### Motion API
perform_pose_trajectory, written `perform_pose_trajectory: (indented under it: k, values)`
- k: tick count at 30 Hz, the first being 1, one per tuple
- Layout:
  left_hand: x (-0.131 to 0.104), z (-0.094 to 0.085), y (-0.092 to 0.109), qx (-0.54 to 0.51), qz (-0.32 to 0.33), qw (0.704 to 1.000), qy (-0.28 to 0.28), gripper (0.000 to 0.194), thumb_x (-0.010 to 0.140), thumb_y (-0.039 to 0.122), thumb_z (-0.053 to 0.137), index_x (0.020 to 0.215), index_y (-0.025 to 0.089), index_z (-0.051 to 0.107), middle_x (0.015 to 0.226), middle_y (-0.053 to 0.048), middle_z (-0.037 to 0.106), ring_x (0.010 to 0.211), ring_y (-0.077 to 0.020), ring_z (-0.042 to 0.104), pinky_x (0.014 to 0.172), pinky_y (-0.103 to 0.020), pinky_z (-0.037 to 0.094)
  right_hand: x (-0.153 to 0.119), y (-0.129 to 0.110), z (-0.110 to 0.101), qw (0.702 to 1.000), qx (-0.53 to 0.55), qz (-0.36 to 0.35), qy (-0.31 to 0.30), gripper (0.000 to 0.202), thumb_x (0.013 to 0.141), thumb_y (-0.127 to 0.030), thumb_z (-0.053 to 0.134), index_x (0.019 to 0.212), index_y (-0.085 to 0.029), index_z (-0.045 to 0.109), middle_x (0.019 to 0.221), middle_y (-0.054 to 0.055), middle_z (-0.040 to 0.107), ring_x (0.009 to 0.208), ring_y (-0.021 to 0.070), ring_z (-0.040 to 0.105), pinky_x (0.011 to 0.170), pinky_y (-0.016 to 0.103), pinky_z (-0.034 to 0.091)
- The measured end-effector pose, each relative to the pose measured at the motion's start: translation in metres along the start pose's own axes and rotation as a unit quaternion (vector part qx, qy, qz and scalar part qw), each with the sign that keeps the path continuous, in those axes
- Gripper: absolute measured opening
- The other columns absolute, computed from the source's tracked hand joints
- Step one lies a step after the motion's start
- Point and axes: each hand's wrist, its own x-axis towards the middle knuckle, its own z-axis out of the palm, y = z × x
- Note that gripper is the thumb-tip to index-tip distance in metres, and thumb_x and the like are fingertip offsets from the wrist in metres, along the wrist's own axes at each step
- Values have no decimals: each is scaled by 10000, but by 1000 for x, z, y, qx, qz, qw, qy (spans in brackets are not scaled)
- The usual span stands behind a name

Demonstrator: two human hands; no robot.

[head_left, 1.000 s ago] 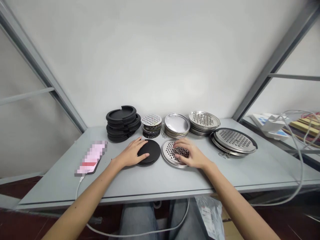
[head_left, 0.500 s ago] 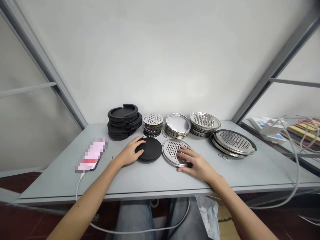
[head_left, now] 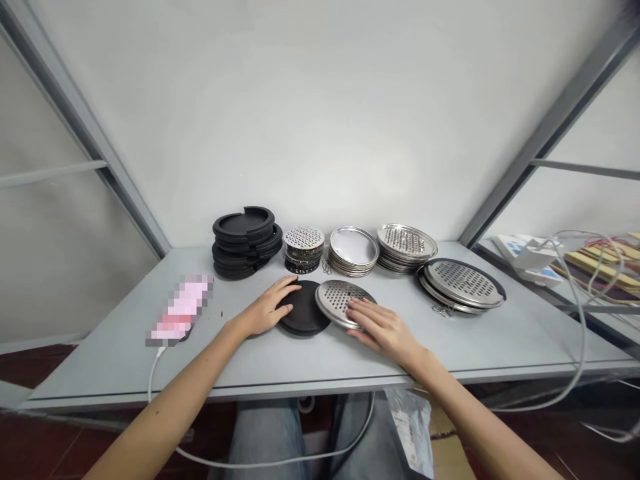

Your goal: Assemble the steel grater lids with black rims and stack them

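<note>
Perforated metal disc: round, silver and shiny, with rows of small dark slots across its face and a smooth, plain rim. It sits around the middle of the pale grey table, nearer the front edge than the stacks are, and appears slightly tilted. The right hand has it by the right side, fingers together and bent across the top, thumb low at the near rim.

Just left of it is a matte black disc, whose right edge is overlapped by the metal rim; whether the two touch, I cannot tell. The left hand lies at the black disc's left side, thumb and fingers spread apart, resting on it without a closed grip.

Along the back edge, from left to right, stand a pile of notched black rings, a stack of small perforated plates, shallow metal dishes and grater plates. These close off the far side. Larger oval-looking graters lie toward the back right corner, and a phone lies near the left edge, its screen blurred.
</note>
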Motion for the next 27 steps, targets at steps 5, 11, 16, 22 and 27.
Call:
perform_pose_trajectory:
  k: [5,11,16,22,27]
  values:
    - [1,4,2,-12,11,1000,-7,613,945,196,458,1520,245,249,1569,-68,297,1440,-236,295,1192,-463,259,12,-4,11,997,27,-67,-10,312,919,-252,582,1221,-195,634,1238,138,662,1194,281,602,1056,503,478]
    - [1,3,6,-3,8,1000,-5,483,976,355,461,1452,295,409,1581,-34,270,1434,-256,308,1178,-458,282,28,-7,16,991,28,-124,-50,293,942,-269,537,1205,-186,636,1243,129,662,1199,260,602,1031,467,502]
    - [3,2,6,4,-7,1000,-7,482,931,409,543,1395,285,500,1579,-58,272,1422,-288,328,1162,-479,303,41,-6,9,989,86,-99,-71,306,920,-361,544,1163,-214,657,1199,103,686,1151,243,621,991,429,516]
    - [5,2,2,-8,-2,1000,4,464,937,415,531,1379,276,519,1580,-65,269,1422,-278,329,1166,-468,300,69,18,24,995,99,21,21,274,943,-310,465,1063,-227,696,1105,97,710,1030,244,649,912,443,528]
    - [4,0,-4,4,-14,995,102,430,919,426,557,1298,226,589,1453,-111,465,1336,-275,452,1132,-475,356,83,22,42,973,164,128,99,262,938,-343,482,950,-221,714,984,84,728,944,231,657,884,410,524]
